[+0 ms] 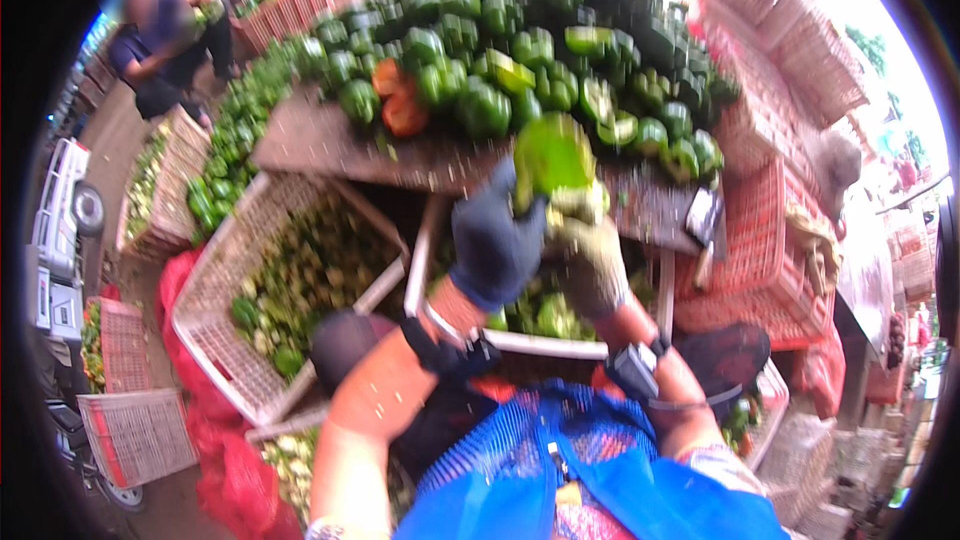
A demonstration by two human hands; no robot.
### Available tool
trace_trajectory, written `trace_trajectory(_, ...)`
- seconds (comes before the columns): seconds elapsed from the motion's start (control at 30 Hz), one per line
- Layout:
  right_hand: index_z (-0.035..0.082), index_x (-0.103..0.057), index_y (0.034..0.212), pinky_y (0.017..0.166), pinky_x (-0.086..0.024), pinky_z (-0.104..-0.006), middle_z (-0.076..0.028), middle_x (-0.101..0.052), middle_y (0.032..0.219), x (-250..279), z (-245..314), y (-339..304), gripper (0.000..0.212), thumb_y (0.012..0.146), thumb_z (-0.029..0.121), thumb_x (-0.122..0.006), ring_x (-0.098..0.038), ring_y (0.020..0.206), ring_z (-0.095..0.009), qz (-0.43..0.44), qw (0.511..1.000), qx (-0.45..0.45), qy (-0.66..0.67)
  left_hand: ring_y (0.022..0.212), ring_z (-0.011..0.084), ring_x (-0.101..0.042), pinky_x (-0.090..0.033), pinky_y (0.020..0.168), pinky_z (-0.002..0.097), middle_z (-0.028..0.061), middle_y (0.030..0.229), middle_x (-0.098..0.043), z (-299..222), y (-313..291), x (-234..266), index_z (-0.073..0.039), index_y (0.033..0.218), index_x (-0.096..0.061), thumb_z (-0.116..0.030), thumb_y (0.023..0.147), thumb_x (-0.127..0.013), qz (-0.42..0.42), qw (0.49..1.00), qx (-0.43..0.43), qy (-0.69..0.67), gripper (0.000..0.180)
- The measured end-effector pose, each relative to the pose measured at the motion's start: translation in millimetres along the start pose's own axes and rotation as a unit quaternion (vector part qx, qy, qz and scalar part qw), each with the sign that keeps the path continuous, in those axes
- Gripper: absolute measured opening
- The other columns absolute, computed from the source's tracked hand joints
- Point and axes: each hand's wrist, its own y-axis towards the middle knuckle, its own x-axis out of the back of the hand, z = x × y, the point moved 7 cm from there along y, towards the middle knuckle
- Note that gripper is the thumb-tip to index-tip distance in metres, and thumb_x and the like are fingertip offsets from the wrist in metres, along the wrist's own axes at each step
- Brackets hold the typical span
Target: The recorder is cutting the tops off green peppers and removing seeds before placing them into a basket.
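My left hand (497,238), in a dark grey-blue glove, grips an opened green bell pepper (553,155) above the near edge of a wooden board. My right hand (590,262), in a pale glove, is closed just below it around a pale yellowish pepper piece (582,202), perhaps the core; motion smears this spot. Both hands almost touch. Under them stands a white crate (530,342) containing green pepper pieces. A cleaver (703,220) lies at the board's right end, its handle toward me.
Green bell peppers (480,105) are heaped on the wooden board (330,145), with a reddish one (403,112) among them. To the left, a white crate (215,335) holds trimmings. Red crates (760,270) stand on the right. A seated person (165,40) works at the far left.
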Motion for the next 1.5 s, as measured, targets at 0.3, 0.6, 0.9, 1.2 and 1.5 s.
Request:
trace_trajectory(0.3, 0.0, -0.048, 0.134, 0.081, -0.061, -0.0375, -0.019, -0.064, 0.122, 23, 17, -18, 0.06, 0.078, 0.006, -0.07, -0.069, 0.102, -0.029, 0.106, 0.988, 0.067, 0.095, 0.069, 0.014, -0.066, -0.053, 0.062, 0.0282, 0.0068, 0.083, -0.069, 92, -11, -23, 0.0, 0.116, -0.064, -0.016, 0.088, -0.066, 0.153, 0.919, 0.357, -0.071, 0.031)
trace_trajectory(0.6, 0.001, -0.05, 0.139, 0.072, -0.057, -0.0291, -0.01, -0.068, 0.108, 43, 18, -9, 0.06, 0.082, 0.005, -0.068, -0.069, 0.087, -0.018, 0.053, 0.994, 0.031, -0.091, 0.08, 0.0112, -0.068, -0.058, 0.062, 0.0257, 0.0069, 0.097, -0.071, 39, -28, -53, 0.0, 0.123, -0.062, -0.02, 0.091, -0.071, 0.281, 0.838, 0.364, -0.292, 0.039)
trace_trajectory(0.9, 0.002, -0.061, 0.124, 0.06, -0.056, -0.0279, -0.009, -0.07, 0.091, 26, 14, -12, 0.031, 0.098, 0.019, -0.059, -0.069, 0.071, -0.014, -0.016, 0.988, 0.019, -0.154, 0.069, 0.0185, -0.067, -0.053, 0.066, 0.0336, 0.0146, 0.076, -0.069, 31, -28, -41, -0.001, 0.095, -0.067, -0.016, 0.092, -0.066, 0.187, 0.941, 0.208, -0.191, 0.015)
trace_trajectory(1.2, 0.01, -0.061, 0.112, 0.051, -0.049, -0.0306, -0.004, -0.063, 0.084, 28, -29, 6, 0.038, 0.099, 0.045, -0.055, -0.063, 0.067, -0.017, 0.112, 0.972, -0.067, 0.193, 0.072, 0.0122, -0.064, -0.052, 0.068, 0.0293, 0.0065, 0.075, -0.066, 14, -20, -39, 0.0, 0.095, -0.068, -0.014, 0.092, -0.065, 0.2, 0.93, 0.248, -0.182, 0.015)
trace_trajectory(1.5, 0.01, -0.065, 0.108, 0.054, -0.052, -0.0395, -0.008, -0.067, 0.08, 81, -37, 16, 0.044, 0.1, 0.051, -0.052, -0.064, 0.06, -0.023, -0.122, 0.979, -0.083, 0.137, 0.086, 0.0389, -0.066, -0.054, 0.073, 0.0485, 0.0209, 0.097, -0.066, 12, -9, -42, -0.008, 0.128, -0.058, -0.035, 0.078, -0.078, 0.188, 0.978, -0.027, 0.082, 0.06)
